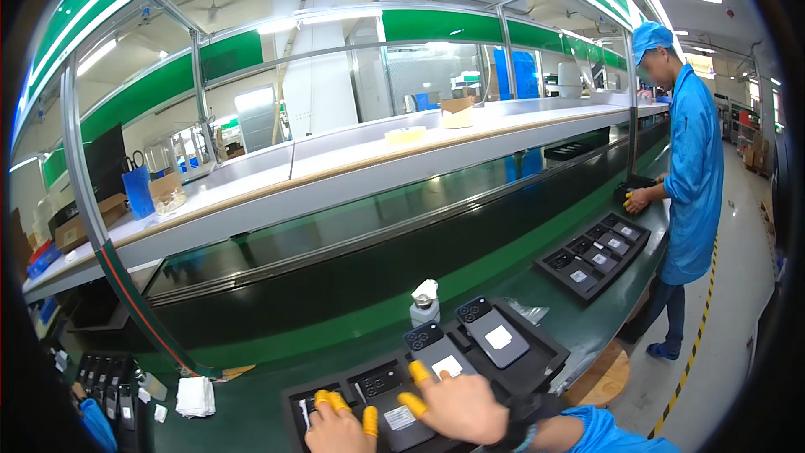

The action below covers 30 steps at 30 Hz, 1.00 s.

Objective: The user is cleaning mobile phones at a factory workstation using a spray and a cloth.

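Yellow finger cots cover fingertips on both my hands. My left hand is at the left end of a black compartmented tray, its thumb apart from the fingers; I see nothing held between them. My right hand hovers over the tray's middle, index finger and thumb spread. Between the hands, a dark smartphone with a white label lies in a compartment. Behind my right hand is another labelled smartphone, partly covered. A third smartphone lies tilted at the tray's right, back up, with a white label.
A white pump bottle with tissue on top stands behind the tray. White wipes lie at left. Another phone tray sits at right, near a co-worker in blue. A blue sleeve and phone tray show lower left.
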Each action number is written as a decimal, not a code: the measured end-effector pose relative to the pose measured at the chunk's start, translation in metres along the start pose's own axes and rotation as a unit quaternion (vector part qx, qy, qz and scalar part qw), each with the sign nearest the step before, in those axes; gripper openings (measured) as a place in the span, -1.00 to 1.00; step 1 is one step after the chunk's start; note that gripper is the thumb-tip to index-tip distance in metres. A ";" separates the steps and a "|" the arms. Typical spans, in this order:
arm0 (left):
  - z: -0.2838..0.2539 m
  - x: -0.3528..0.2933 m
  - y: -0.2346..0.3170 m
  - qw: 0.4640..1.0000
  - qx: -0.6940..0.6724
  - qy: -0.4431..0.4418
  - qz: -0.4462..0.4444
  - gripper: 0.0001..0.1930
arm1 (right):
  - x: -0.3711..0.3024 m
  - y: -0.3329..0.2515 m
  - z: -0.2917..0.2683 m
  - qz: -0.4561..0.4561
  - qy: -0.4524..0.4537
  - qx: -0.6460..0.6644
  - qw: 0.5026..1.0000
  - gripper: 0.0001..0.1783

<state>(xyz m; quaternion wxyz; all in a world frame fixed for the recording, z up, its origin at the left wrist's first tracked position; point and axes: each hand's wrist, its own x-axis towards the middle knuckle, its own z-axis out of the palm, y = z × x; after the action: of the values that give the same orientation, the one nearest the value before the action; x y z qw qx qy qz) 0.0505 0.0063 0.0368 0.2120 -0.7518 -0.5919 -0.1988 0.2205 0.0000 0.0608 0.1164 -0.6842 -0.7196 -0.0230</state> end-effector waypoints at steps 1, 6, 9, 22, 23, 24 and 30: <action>-0.006 0.004 0.010 0.994 -0.109 -0.019 0.023 -0.52 | -0.001 0.020 -0.002 0.016 0.014 -0.009 1.000 -0.45; 0.034 0.024 0.089 0.975 -0.179 -0.007 0.135 -0.42 | 0.003 0.128 0.032 0.126 0.131 -0.065 0.981 -0.43; 0.078 0.038 0.125 0.985 -0.154 0.000 0.080 -0.33 | 0.012 0.142 0.056 0.150 0.130 -0.037 0.979 -0.31; 0.085 0.067 0.156 0.984 -0.117 -0.133 -0.007 -0.02 | 0.030 0.126 0.069 0.182 0.107 -0.074 0.975 0.07; 0.080 0.068 0.157 0.979 -0.131 -0.154 -0.018 0.00 | 0.028 0.122 0.048 0.192 0.031 -0.029 0.981 0.03; 0.082 0.068 0.156 0.979 -0.135 -0.153 -0.018 0.01 | 0.030 0.128 0.052 0.170 0.014 -0.044 0.984 -0.11; 0.070 0.067 0.151 0.975 -0.128 -0.180 0.001 -0.15 | 0.038 0.147 0.072 0.170 0.020 -0.059 0.984 -0.06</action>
<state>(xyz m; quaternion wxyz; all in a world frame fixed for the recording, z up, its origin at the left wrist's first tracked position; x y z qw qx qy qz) 0.2158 0.0672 0.0024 0.0042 -0.7970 -0.5889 -0.1342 0.3551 0.0603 -0.0206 0.0924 -0.8014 -0.5880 -0.0586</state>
